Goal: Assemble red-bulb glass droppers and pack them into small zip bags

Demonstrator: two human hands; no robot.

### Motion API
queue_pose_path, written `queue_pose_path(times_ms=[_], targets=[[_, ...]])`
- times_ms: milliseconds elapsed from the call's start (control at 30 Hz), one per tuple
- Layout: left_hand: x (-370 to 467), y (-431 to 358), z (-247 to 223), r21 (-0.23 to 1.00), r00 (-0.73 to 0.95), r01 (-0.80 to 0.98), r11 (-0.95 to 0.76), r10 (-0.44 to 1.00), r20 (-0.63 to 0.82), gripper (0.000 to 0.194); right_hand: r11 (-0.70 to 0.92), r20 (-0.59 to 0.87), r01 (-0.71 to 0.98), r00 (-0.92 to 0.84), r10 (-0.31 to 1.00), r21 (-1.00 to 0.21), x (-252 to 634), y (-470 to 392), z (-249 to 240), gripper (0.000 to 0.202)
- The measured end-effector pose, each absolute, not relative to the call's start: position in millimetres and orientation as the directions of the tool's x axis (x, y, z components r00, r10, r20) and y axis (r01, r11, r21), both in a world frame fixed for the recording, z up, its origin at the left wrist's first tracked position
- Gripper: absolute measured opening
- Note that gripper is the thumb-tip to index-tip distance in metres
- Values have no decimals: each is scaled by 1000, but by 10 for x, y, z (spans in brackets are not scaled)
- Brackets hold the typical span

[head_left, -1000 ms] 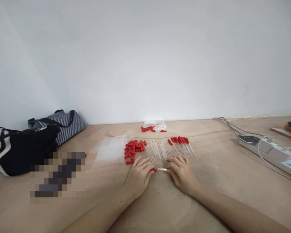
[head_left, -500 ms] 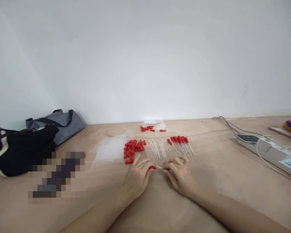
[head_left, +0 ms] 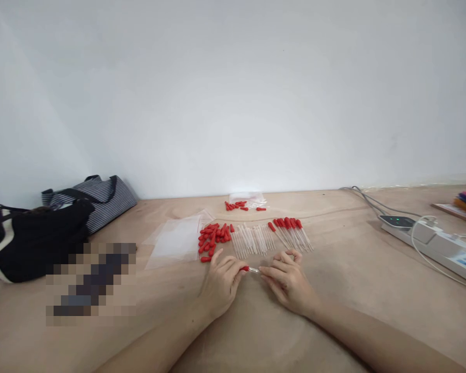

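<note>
The red bulb (head_left: 245,268) meets the clear tube (head_left: 253,270) between the hands, low over the surface (head_left: 256,331). Left hand (head_left: 222,282): fingers closed on the bulb. Right hand (head_left: 287,280): fingertips pinched on the tube. Loose tubes (head_left: 252,241) lie on the far side; loose bulbs (head_left: 213,238) lie left of these.

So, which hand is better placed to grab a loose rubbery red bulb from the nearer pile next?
Probably the left hand: it lies beside the pile of rubbery red bulbs, while the right hand sits farther off, pinching a thin clear tube. The left would first have to release its red bulb.
</note>
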State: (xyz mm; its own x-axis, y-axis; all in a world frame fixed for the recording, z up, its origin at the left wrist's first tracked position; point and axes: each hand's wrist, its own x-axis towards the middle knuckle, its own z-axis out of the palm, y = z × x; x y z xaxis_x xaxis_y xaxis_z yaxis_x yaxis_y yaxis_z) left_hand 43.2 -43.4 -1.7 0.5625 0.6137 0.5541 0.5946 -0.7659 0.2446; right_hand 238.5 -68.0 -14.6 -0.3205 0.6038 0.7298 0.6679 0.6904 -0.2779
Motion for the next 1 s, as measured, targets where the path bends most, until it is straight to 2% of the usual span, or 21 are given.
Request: queue_pose_path(times_ms=[267,567,733,1000], targets=[[424,-426,-21,301,544,567,-767,623,563,23,711,731,664,-365,577,-230,2391,-670,-135,23],[434,-457,-4,267,560,528,-806,567,604,22,713,724,691,-432,538,-119,2402,-661,-112,26],[452,-461,-7,237,550,520,-820,534,642,21,685,693,704,-400,600,-188,2345,-683,-85,17],[475,-512,31,160,559,514,-843,471,682,20,663,614,682,-390,686,-307,2287,-718,-33,18]])
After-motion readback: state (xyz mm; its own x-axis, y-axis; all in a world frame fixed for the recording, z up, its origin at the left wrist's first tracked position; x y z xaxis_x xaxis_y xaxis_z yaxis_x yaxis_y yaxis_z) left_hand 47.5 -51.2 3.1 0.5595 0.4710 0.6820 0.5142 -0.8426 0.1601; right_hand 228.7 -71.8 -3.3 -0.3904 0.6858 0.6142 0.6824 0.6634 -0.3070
